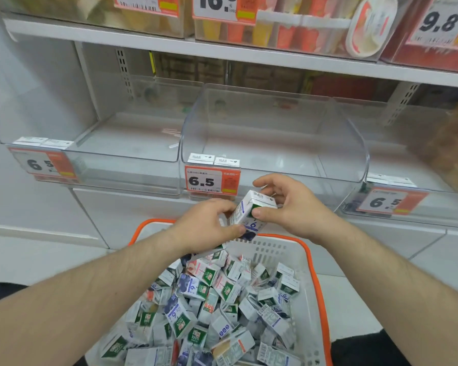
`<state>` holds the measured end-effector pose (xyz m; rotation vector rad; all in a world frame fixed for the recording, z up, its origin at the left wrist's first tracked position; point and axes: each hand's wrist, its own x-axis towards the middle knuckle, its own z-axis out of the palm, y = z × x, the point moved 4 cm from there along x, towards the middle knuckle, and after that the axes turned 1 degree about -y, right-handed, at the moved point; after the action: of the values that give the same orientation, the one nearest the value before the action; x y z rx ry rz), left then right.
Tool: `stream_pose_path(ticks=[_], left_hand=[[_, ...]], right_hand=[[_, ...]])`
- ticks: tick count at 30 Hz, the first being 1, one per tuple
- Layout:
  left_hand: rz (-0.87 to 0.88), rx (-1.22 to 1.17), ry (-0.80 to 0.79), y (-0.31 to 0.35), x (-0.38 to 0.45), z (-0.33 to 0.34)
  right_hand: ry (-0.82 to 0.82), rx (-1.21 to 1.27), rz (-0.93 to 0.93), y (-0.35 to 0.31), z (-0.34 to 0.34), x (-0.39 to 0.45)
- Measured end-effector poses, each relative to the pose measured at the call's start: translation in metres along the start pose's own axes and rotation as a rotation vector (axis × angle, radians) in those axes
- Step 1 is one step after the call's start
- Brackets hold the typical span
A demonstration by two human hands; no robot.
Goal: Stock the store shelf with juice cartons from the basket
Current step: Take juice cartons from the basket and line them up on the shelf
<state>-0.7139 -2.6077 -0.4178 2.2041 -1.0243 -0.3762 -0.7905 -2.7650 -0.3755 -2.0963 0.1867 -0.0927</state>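
Both hands meet over the far rim of the basket (318, 270), sharing one juice carton (251, 213) between them. The left hand (206, 225) has its grip clamped on the carton's lower left side, thumb curled along the near edge and fingers wrapped behind it. The right hand (288, 204) also has its grip closed on the carton, thumb pressed on the near top corner and fingers arched over the far side of the top. The carton is white with a green panel and a blue "6", tilted so its top leans away and to the right. Directly below and nearer than the two grips, the white basket with its orange rim holds a loose heap of cartons (217, 307) lying at every angle, some with blue fruit prints, some with pink or red ones. Just beyond the grips, a price tag (212, 180) reading 6.5 hangs on the front of a clear plastic shelf bin (273, 130); two small cartons (214, 160) sit at that bin's front left corner, just above the tag. To the left of the grips another clear bin (111, 154) carries its own 6.5 tag, and to the right a third tag (389, 203) shows the same price. Above them all, an upper shelf (222, 52) holds blurred orange and yellow goods.
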Motion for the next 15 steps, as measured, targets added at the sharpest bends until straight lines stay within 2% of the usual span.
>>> stream_pose_path(ticks=[4, 8, 15], left_hand=[[0.064, 0.021, 0.102, 0.018, 0.006, 0.001], [0.072, -0.057, 0.253, 0.048, 0.011, 0.010], [0.140, -0.106, 0.320, 0.125, 0.048, 0.028]], right_hand=[[0.087, -0.087, 0.000, -0.001, -0.021, -0.013], [0.167, -0.048, 0.004, 0.003, -0.038, -0.024], [0.551, 0.056, -0.010, -0.002, -0.101, -0.049]])
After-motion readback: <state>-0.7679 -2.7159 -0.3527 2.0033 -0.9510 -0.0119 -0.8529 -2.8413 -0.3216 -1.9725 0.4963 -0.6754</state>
